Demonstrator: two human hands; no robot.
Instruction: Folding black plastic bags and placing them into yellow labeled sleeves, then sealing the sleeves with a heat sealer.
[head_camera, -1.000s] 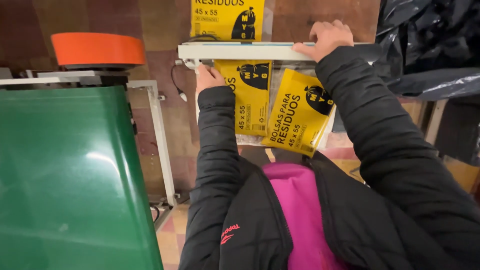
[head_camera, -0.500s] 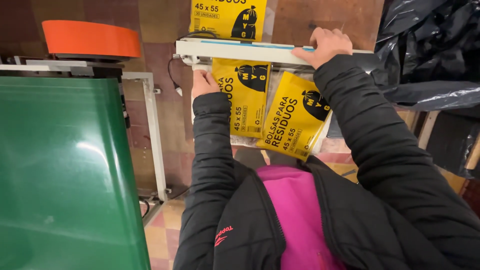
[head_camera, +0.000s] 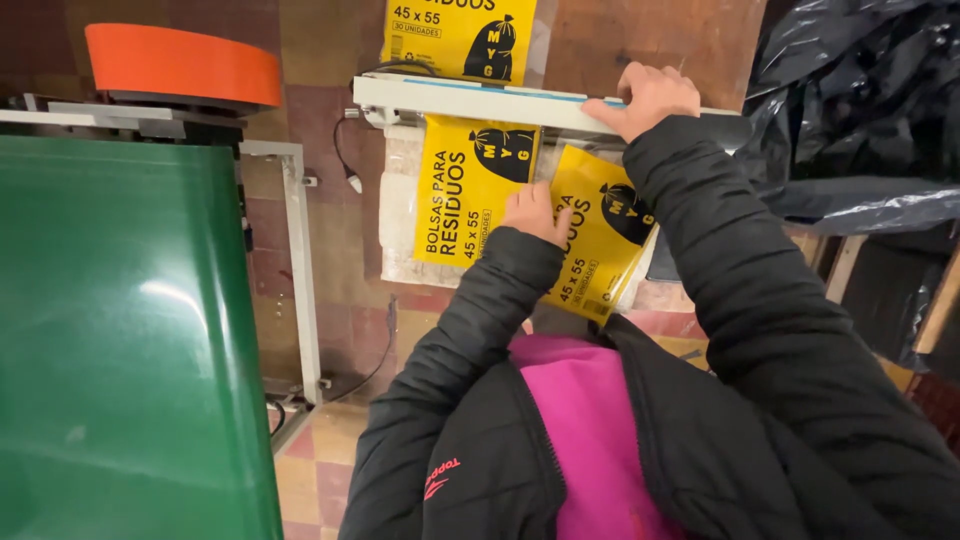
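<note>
My right hand (head_camera: 645, 100) presses down on the right part of a long white sealer bar (head_camera: 470, 100), fingers curled over it. Under the bar hangs a yellow pack (head_camera: 465, 200) with a black bag picture, inside clear film. A second yellow pack (head_camera: 605, 235) lies tilted to its right. My left hand (head_camera: 535, 213) rests between the two packs, fingers bent onto the tilted pack's left edge. A third yellow pack (head_camera: 460, 35) lies beyond the bar. Black jacket sleeves cover both arms.
A large green surface (head_camera: 110, 330) fills the left, with an orange disc (head_camera: 180, 65) above it and a white metal frame (head_camera: 300, 270) beside it. Crumpled black plastic bags (head_camera: 860, 120) pile at the right. A cable runs down to the tiled floor (head_camera: 320, 460).
My left hand has left the bar's left end and moved right and nearer, onto the tilted pack. The right hand stays on the bar.
</note>
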